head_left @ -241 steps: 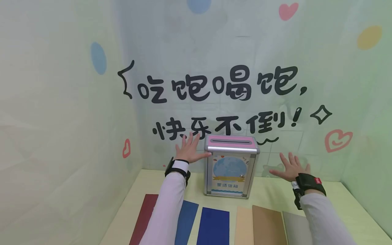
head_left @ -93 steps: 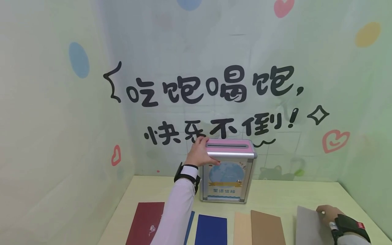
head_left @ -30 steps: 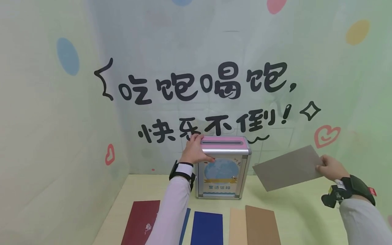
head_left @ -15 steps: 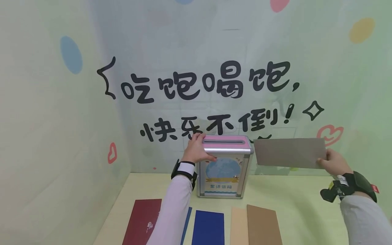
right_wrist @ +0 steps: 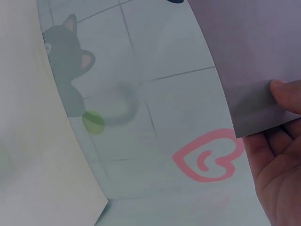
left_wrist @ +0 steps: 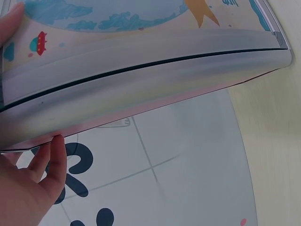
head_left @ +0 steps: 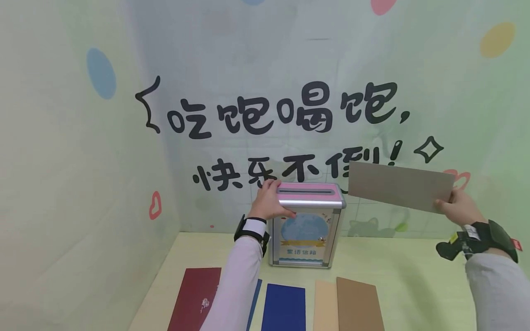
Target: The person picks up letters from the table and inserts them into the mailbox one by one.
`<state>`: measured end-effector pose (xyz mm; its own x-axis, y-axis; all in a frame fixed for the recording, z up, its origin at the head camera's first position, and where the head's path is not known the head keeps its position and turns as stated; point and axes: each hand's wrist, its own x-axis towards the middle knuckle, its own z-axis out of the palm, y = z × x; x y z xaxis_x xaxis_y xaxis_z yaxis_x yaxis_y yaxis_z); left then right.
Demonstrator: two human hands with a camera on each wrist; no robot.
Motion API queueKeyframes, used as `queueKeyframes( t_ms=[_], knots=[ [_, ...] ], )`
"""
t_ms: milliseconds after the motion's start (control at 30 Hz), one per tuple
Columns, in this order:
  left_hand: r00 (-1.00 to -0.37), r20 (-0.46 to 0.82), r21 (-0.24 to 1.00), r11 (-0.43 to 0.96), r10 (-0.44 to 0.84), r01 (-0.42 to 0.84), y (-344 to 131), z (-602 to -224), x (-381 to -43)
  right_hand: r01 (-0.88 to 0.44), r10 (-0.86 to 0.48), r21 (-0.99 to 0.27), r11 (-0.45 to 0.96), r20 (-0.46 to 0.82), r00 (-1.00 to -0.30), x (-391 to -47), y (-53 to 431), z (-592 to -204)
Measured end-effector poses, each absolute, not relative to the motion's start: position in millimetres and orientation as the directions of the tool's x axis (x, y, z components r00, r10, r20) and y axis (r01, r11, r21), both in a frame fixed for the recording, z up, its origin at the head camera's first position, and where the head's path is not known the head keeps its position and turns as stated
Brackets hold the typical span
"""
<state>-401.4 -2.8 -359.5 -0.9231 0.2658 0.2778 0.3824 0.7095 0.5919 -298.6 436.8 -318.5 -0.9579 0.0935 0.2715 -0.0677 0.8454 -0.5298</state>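
Observation:
A letter box (head_left: 306, 236) with a silver frame and a pink slotted top (head_left: 308, 189) stands upright at the back of the table. My left hand (head_left: 267, 202) grips its upper left corner, thumb on the front and fingers on the top; the left wrist view shows those fingers (left_wrist: 49, 165) against the pink top's edge. To the right of the box, in the air, my right hand (head_left: 461, 207) pinches a grey envelope (head_left: 399, 186) by its right end. The envelope's left end is level with the box's top, slightly apart from it. In the right wrist view the thumb (right_wrist: 288, 96) lies on the envelope.
Along the table's front lie a dark red envelope (head_left: 194, 294) with a white flower, a blue one (head_left: 254, 305) mostly behind my left sleeve, a navy one (head_left: 284, 308), a cream one (head_left: 325, 305) and a brown one (head_left: 359, 303). A printed wall (head_left: 248, 46) stands behind.
Both hands were raised with spread fingers. The left took hold of the letter box; the right picked the grey envelope up from the table, raised it and turned it nearly level.

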Motion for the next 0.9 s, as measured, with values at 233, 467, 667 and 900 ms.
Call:
queueKeyframes(
  t_ms=[233,467,667,900],
  knots=[
    [-0.921,0.284,0.590,0.708,0.267,0.388,-3,-358,-401,-0.115,0.093,-0.586,0.802,0.314,-0.945,-305,434,-302],
    [-0.915,0.291,0.586,0.704,0.280,0.402,-4,-358,-401,-0.133,0.079,-0.602,0.788,0.312,-0.947,-304,431,-289],
    [-0.916,0.289,0.590,0.701,0.279,0.400,-2,-358,-402,-0.101,0.123,-0.624,0.775,0.305,-0.944,-303,431,-280],
    [-0.921,0.277,0.607,0.693,0.274,0.389,-2,-358,-402,-0.115,0.123,-0.584,0.804,0.352,-0.928,-304,434,-269]
  ],
)
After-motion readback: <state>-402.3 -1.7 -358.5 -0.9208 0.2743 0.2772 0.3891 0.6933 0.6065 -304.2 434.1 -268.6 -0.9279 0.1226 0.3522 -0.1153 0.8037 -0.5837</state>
